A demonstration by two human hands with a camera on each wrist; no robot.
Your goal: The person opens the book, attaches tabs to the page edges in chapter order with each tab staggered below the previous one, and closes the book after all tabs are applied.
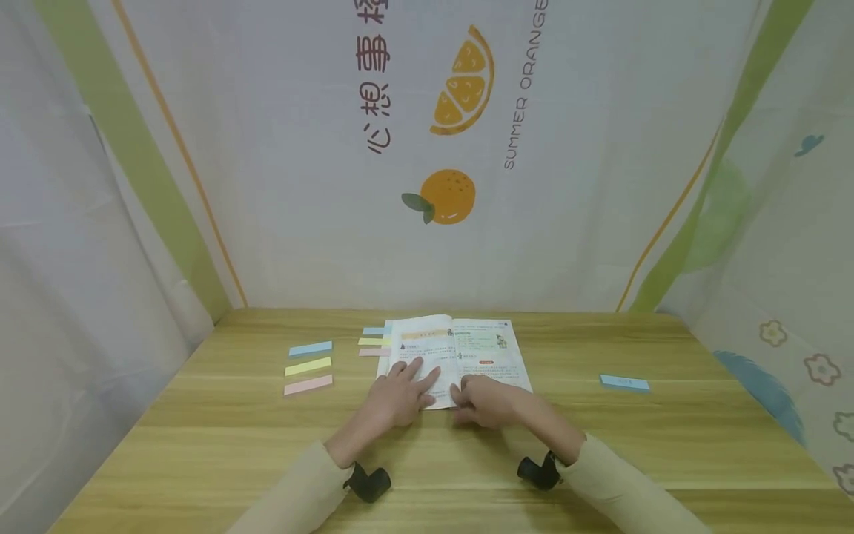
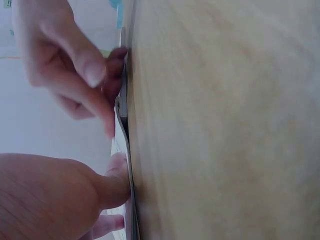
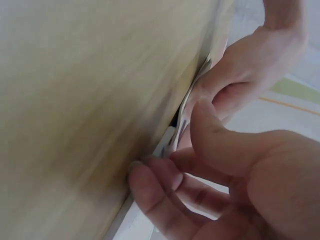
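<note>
An open book point(image 1: 497, 352) with printed pages lies on the table in the head view. My left hand point(image 1: 400, 393) rests on its left page with fingers spread; in the left wrist view the left thumb point(image 2: 119, 175) presses near the book's lower edge. At the bottom edge by the spine is my right hand point(image 1: 490, 402), its fingers curled. In the right wrist view these right fingers point(image 3: 157, 187) bend round the book's edge, while the right thumb point(image 3: 207, 117) stands apart. Blue, yellow and pink sticky tabs point(image 1: 374, 342) jut from the book's left side.
To the left on the wooden table point(image 1: 220, 437) lie a blue strip point(image 1: 310, 348), a yellow strip point(image 1: 308, 366) and a pink strip point(image 1: 308, 384). Another blue strip point(image 1: 624, 383), with writing, lies at the right. A printed curtain point(image 1: 300, 222) hangs behind.
</note>
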